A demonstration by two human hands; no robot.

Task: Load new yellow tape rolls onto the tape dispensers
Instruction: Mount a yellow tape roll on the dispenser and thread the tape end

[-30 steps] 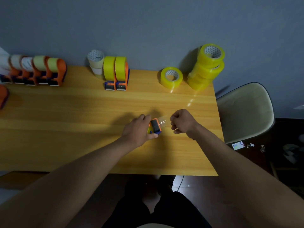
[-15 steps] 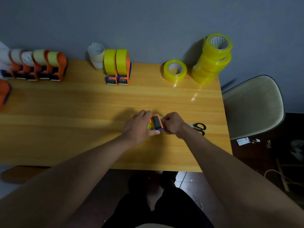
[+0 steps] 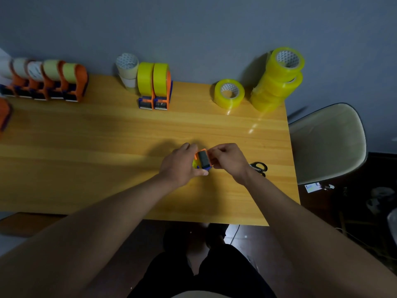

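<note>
Orange tape dispenser (image 3: 203,159) with yellow roll, near-right on wooden table (image 3: 96,147) | left hand (image 3: 182,166) curled round it | right hand (image 3: 228,159) pinching its right edge | scissors (image 3: 258,168) just right | spare yellow rolls (image 3: 277,80) far right

Looks like a small packing workstation in a plain room: wooden table (image 3: 107,147) against a grey wall (image 3: 193,29), tape dispensers (image 3: 46,80) at 10 o'clock, stacked yellow tape rolls (image 3: 277,80) at 1 o'clock, shell chair (image 3: 326,143) at 3.
</note>
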